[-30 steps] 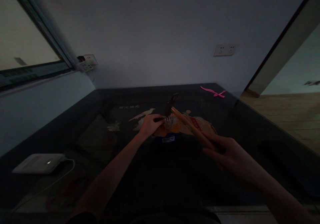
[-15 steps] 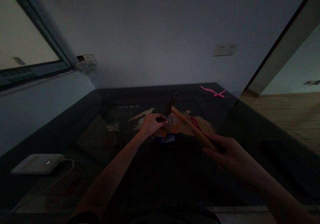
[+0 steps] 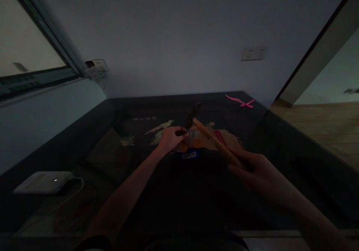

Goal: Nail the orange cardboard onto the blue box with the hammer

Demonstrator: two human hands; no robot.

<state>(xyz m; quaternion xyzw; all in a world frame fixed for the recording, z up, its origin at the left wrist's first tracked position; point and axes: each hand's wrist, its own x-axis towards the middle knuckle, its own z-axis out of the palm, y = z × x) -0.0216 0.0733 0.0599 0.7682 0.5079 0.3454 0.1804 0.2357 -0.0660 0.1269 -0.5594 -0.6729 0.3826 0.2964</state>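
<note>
My right hand (image 3: pixel 256 172) is wrapped round a smooth wooden stick (image 3: pixel 209 134), which slants up and left over a tan, speckled flat piece (image 3: pixel 200 142) with a red band (image 3: pixel 220 137). On that piece several short dark-blue strokes or thin pins show; I cannot tell which. My left hand (image 3: pixel 171 139) rests at the piece's left end, thumb and fingers pinched together by the blue strokes. What they pinch is too small and dark to name. A blue object with a white label (image 3: pixel 189 155) lies below the piece. Just behind, a dark long object (image 3: pixel 194 113) has a hole near its tip.
The dark tabletop (image 3: pixel 134 109) carries printed bird and flower pictures. A pink ribbon (image 3: pixel 241 102) lies at the back right. At the left sits a white power bank-like box (image 3: pixel 42 182) with a cable (image 3: pixel 66 200). Wall sockets (image 3: pixel 254 53) are on the wall behind.
The view has shifted very slightly. Both hands, the wooden stick and the speckled piece stay in nearly the same places.
</note>
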